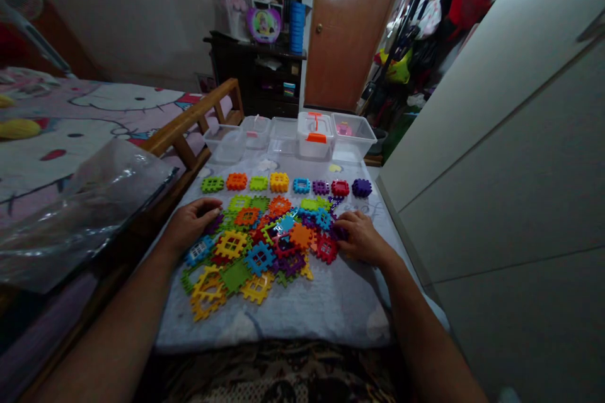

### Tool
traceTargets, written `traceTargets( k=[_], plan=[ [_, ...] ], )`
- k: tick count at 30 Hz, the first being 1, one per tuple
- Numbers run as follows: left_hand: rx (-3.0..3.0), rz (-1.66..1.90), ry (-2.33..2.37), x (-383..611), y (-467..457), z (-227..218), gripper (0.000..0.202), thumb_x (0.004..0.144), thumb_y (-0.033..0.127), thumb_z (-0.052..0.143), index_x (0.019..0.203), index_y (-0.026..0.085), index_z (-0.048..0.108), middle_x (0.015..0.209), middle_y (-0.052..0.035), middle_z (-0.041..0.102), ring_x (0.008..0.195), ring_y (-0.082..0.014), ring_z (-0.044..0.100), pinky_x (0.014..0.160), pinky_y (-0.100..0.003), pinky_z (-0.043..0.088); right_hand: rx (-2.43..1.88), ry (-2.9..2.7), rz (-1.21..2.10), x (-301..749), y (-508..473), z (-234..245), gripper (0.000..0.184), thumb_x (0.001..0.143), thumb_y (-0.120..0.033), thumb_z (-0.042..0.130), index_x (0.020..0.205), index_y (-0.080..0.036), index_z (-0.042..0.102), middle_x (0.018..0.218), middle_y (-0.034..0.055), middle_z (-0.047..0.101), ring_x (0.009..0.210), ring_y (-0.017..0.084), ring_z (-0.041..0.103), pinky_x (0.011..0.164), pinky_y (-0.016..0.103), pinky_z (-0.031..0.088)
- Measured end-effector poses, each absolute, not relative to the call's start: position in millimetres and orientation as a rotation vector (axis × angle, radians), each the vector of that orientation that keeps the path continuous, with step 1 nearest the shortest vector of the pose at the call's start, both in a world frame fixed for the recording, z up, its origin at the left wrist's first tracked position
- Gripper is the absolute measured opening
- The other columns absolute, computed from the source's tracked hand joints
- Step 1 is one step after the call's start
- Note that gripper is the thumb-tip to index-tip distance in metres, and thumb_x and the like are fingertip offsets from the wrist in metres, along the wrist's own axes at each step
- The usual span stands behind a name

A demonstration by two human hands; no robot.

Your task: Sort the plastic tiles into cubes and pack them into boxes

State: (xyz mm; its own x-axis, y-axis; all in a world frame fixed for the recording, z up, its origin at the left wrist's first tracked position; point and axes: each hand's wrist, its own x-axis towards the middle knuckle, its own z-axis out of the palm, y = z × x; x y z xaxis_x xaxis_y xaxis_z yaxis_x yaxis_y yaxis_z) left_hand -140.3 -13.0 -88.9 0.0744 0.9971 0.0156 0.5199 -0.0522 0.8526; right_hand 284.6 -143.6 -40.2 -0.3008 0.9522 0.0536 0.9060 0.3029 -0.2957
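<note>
Heap of toothed tiles [259, 256] on the table [333, 312], towards its near edge, left hand [193, 220] at the heap's left, thumb and fingers parted, right hand [360, 236] opposite, grip on a purple tile [337, 232] impossible to tell.

The left hand [191, 220] and right hand [362, 238] rest at opposite sides of a pile of colourful notched plastic pieces [259, 257] on the cloth-covered counter [340, 305], with small stacks [278, 182] and translucent boxes [314, 147] beyond.

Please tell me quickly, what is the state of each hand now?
Left hand: loosely curled, partly open, no piece visible in its grip.
Right hand: fingers bent at the pile's right edge; whether it holds a piece cannot be told.
</note>
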Motion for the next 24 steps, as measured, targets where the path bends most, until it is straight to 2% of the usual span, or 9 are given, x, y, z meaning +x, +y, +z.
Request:
traceTargets(
  k=[4, 8, 11, 17, 21, 24],
  plan=[
    [1.650, 0.875, 1.538, -141, -13, -89, 0.049, 0.069, 0.051, 0.068, 0.106, 0.019, 0.070, 0.108, -0.0071, 0.074, 0.100, -0.0265, 0.068, 0.094, -0.036, 0.054, -1.725, -2.382, 0.278, 282, -143, -44, 0.034, 0.078, -0.019, 0.066, 0.112, -0.022, 0.070, 0.117, 0.0090, 0.063, 0.104, 0.026, 0.051, 0.093, 0.041, 0.038],
    [1.646, 0.860, 1.526, -141, -13, -89, 0.051, 0.069, 0.051, 0.068, 0.108, 0.018, 0.070, 0.108, -0.0076, 0.074, 0.100, -0.0266, 0.068, 0.093, -0.036, 0.054, -1.739, -2.382, 0.253, 277, -142, -42, 0.020, 0.077, -0.021, 0.068, 0.096, -0.022, 0.072, 0.108, 0.0086, 0.065, 0.100, 0.026, 0.052, 0.090, 0.040, 0.038],
    [1.632, 0.873, 1.527, -140, -13, -88, 0.051, 0.068, 0.051, 0.067, 0.106, 0.018, 0.070, 0.107, -0.0075, 0.074, 0.099, -0.0265, 0.068, 0.093, -0.036, 0.054, -1.705, -2.324, 0.269, 274, -140, -38, 0.013, 0.081, -0.019, 0.063, 0.090, -0.022, 0.072, 0.099, 0.0072, 0.067, 0.096, 0.024, 0.054, 0.088, 0.038, 0.039],
    [1.598, 0.899, 1.519, -136, -15, -85, 0.050, 0.066, 0.050, 0.069, 0.104, 0.017, 0.070, 0.103, -0.0070, 0.074, 0.095, -0.0248, 0.069, 0.089, -0.034, 0.055, -1.581, -2.084, 0.395, 281, -135, -26, 0.018, 0.091, -0.021, 0.053, 0.096, -0.021, 0.071, 0.096, 0.0072, 0.069, 0.092, 0.021, 0.059, 0.087, 0.036, 0.043],
    [1.591, 0.913, 1.517, -136, -16, -84, 0.049, 0.066, 0.050, 0.069, 0.103, 0.017, 0.070, 0.102, -0.0065, 0.074, 0.095, -0.0241, 0.069, 0.088, -0.032, 0.055, -1.601, -1.954, 0.642, 283, -135, -24, 0.025, 0.092, -0.022, 0.049, 0.111, -0.020, 0.065, 0.084, 0.0025, 0.068, 0.077, 0.017, 0.061, 0.075, 0.030, 0.045],
    [1.579, 0.911, 1.516, -136, -16, -85, 0.049, 0.066, 0.050, 0.069, 0.104, 0.018, 0.070, 0.103, -0.0069, 0.074, 0.096, -0.0246, 0.069, 0.087, -0.032, 0.055, -1.639, -1.966, 0.646, 279, -135, -31, 0.023, 0.090, -0.019, 0.049, 0.108, -0.019, 0.063, 0.081, 0.0021, 0.066, 0.073, 0.017, 0.059, 0.072, 0.030, 0.045]
  ],
)
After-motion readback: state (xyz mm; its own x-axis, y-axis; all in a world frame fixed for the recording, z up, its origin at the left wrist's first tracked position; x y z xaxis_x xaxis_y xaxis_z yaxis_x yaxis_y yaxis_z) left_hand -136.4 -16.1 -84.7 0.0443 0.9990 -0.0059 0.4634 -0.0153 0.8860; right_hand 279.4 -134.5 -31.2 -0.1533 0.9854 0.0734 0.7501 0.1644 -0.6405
